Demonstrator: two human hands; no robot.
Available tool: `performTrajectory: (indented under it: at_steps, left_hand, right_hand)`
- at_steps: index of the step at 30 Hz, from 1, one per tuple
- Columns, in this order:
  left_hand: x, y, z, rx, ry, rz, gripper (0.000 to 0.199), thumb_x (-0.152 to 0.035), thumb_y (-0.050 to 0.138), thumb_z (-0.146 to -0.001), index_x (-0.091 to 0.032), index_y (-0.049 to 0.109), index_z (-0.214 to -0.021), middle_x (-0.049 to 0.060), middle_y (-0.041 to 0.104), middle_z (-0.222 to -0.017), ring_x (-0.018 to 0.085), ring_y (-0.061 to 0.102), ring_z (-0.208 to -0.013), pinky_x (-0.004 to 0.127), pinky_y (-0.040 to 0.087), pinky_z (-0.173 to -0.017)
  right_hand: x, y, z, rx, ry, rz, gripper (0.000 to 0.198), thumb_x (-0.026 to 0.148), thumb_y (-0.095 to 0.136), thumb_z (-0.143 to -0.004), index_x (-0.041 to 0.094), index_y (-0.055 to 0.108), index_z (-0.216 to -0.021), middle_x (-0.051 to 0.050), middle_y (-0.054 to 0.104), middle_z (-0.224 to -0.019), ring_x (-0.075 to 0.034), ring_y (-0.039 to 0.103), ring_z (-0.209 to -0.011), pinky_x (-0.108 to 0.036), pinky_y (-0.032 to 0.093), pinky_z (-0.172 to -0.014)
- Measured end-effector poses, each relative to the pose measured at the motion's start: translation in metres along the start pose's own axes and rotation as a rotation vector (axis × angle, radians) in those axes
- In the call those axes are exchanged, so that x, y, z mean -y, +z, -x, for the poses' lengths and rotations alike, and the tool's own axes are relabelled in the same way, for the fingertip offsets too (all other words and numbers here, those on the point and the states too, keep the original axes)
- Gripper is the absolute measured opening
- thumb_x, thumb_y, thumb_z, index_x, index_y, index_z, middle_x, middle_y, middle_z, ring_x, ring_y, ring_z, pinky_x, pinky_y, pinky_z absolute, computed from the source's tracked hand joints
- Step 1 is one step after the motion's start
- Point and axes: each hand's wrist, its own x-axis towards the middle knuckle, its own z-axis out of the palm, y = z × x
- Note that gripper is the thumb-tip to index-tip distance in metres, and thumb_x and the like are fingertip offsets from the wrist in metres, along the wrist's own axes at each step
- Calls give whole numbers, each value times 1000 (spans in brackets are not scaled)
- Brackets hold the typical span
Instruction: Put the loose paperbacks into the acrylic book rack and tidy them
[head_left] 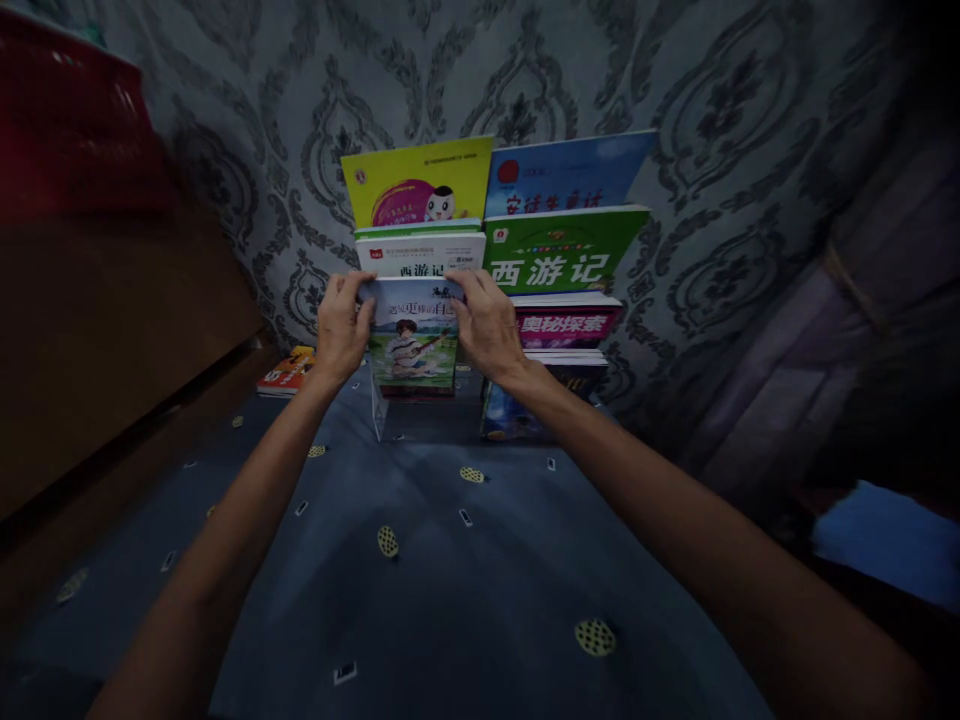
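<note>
Both of my hands grip a book (412, 345) whose cover shows a figure playing a guitar on grass. My left hand (343, 325) is closed on its upper left corner, and my right hand (486, 325) on its upper right corner. The book is upright in front of a clear stand (377, 410). Behind it rise a white-topped book (420, 252) and a yellow book (416, 180). To the right, a second column holds a blue book (570, 170), a green book (562, 250), a pink-titled book (570, 325) and a dark book (577, 378), partly behind my right hand.
A small pile of orange and red books (289, 372) lies left of the stand. The dark blue patterned cloth (420, 600) spreads beneath. Patterned wallpaper (517, 80) stands behind, a brown wooden panel (112, 340) at left, a pale curtain (832, 300) at right.
</note>
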Motion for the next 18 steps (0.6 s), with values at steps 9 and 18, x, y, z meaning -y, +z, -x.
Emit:
performTrajectory:
  at_steps: [9,18]
  left_hand:
    - [-4,6,-1,-14,12,23,27,-21,54,-93,-23,60,-120,6,58,-105,20,59,-96,33,52,-90]
    - [3,7,7,28,1,17,26,-21,55,-91,-24,62,-117,7,56,-104,23,59,-101,35,52,-93]
  right_hand:
    - [-11,-9,-6,-32,-55,-43,30,22,43,-99,22,58,-125,-11,64,-120,-28,61,-113,-47,52,-100]
    - [-6,-10,2,22,-39,6,25,29,45,-101,26,61,-120,-9,63,-111,-27,61,-106,-43,54,-93]
